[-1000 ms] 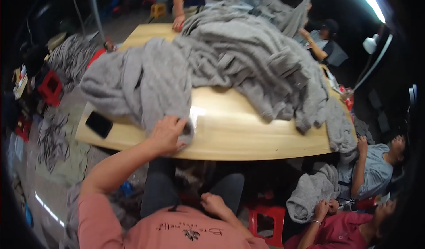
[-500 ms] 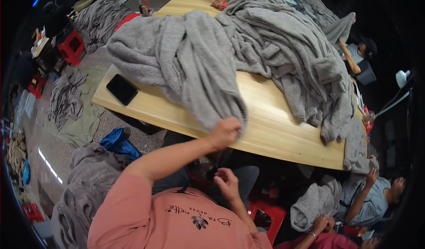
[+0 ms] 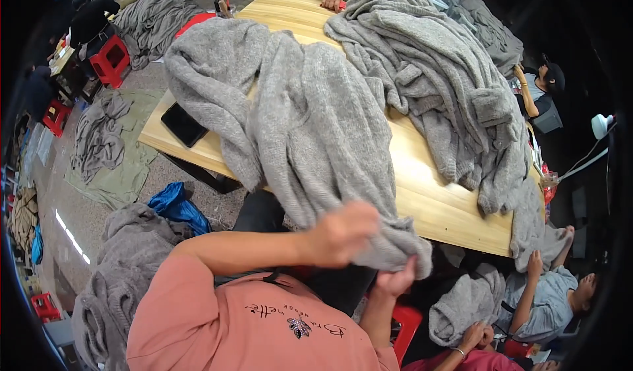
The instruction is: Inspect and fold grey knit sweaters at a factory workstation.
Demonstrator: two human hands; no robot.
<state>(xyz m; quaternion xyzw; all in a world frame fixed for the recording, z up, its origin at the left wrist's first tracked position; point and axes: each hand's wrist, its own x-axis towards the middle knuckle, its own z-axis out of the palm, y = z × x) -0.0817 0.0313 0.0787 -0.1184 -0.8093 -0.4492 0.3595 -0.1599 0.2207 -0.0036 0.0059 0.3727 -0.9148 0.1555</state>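
A large grey knitted garment (image 3: 310, 120) lies spread over the near half of a light wooden table (image 3: 448, 206), its lower end hanging off the front edge. My left hand (image 3: 343, 232) is closed on that hanging end, in front of my chest. Just to its right my right hand (image 3: 395, 280) grips the same bunched lower edge from underneath. My pink shirt fills the lower part of the picture.
A second grey knit pile (image 3: 435, 74) covers the far right of the table. A black phone (image 3: 183, 124) lies at the table's left edge. Another person's hand (image 3: 331, 0) rests at the far end. Seated people (image 3: 547, 292) hold grey garments at right. Red stools (image 3: 109, 58) and garment heaps (image 3: 125, 252) stand left.
The view has tilted and moved closer. My left hand has pulled the garment's end down off the table edge toward me, and my right hand has come up and taken hold of it.
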